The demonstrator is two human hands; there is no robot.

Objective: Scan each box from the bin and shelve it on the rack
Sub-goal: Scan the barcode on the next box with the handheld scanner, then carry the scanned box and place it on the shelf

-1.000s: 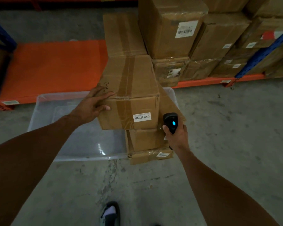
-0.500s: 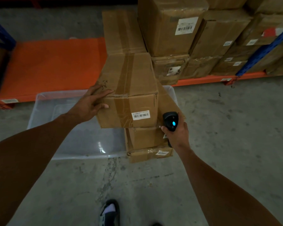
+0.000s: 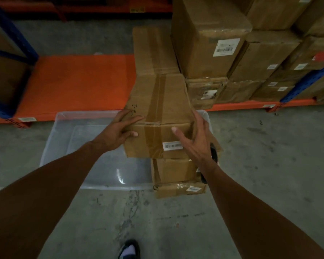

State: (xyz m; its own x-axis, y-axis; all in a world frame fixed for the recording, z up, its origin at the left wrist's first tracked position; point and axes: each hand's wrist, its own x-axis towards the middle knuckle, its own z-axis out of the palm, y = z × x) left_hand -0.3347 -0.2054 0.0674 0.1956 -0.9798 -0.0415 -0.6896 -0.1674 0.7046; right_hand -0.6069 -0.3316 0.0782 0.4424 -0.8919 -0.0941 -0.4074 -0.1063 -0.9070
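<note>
Two hands frame the top cardboard box (image 3: 158,116) of a small stack standing at the 3 o'clock end of the clear plastic bin (image 3: 64,131). The left hand (image 3: 118,130) presses the box's near-left corner, fingers spread over the top edge and thumb on the front face. The right hand (image 3: 196,139) lies flat against the right side with its fingers straight and apart, gripping nothing. A dark object, probably the scanner (image 3: 214,154), shows just behind that wrist; whether it hangs or rests there cannot be told.

The box looks stiff but worn, with dented corners and a brown tape seam along its lid, so the cardboard may give under a hard squeeze. Its weight is unclear; a two-handed hold on opposite side faces, low toward the bottom edges, seems safest.

Its long axis runs from 6 toward 12 o'clock, aimed at the orange rack shelf (image 3: 79,83). The barcode label (image 3: 172,146) faces 6 o'clock.
</note>
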